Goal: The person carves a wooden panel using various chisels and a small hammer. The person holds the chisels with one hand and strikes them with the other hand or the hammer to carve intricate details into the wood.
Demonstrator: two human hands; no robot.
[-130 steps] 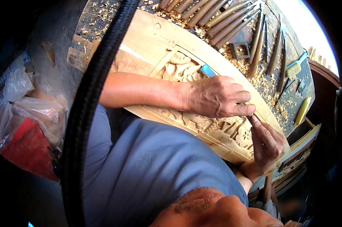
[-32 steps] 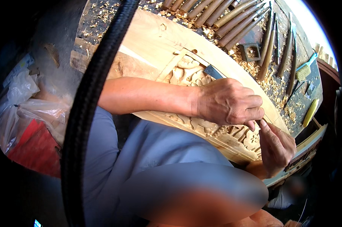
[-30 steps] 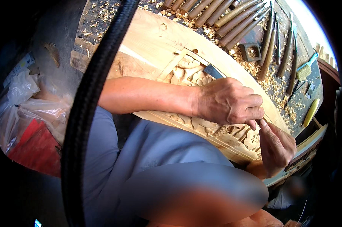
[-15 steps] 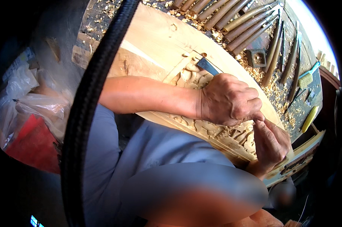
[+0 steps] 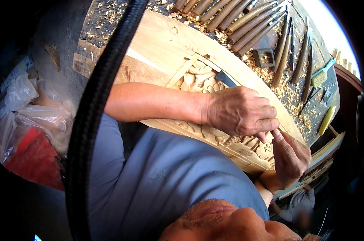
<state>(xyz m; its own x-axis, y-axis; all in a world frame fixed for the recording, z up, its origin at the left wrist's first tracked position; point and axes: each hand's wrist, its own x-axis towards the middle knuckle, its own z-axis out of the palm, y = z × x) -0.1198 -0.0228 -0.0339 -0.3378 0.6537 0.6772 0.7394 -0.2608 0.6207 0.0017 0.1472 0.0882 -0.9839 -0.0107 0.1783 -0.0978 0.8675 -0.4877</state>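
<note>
We see the light wooden panel (image 5: 178, 44) lying on the counter (image 5: 323, 44), its carved relief (image 5: 190, 80) partly covered by our left forearm (image 5: 158, 103). Our left hand (image 5: 242, 112), above the relief, is clamped on a flat metal tool (image 5: 226, 78), whose broad end points back over the panel. Our right hand (image 5: 292, 156) meets it near the panel's right end; its fingertips are partly hidden there, so we cannot tell whether they pinch the tool. We judge this to be close, guided carving, calling for a steady hold and light pressure. Beyond the panel sits a square hollow block (image 5: 257, 58) with shavings (image 5: 265, 59) inside, near wooden-handled tools (image 5: 254, 35); a brush (image 5: 319, 78) lies farther right. Left of the panel, a clear plastic bag (image 5: 41, 116) holds contents we cannot make out.
</note>
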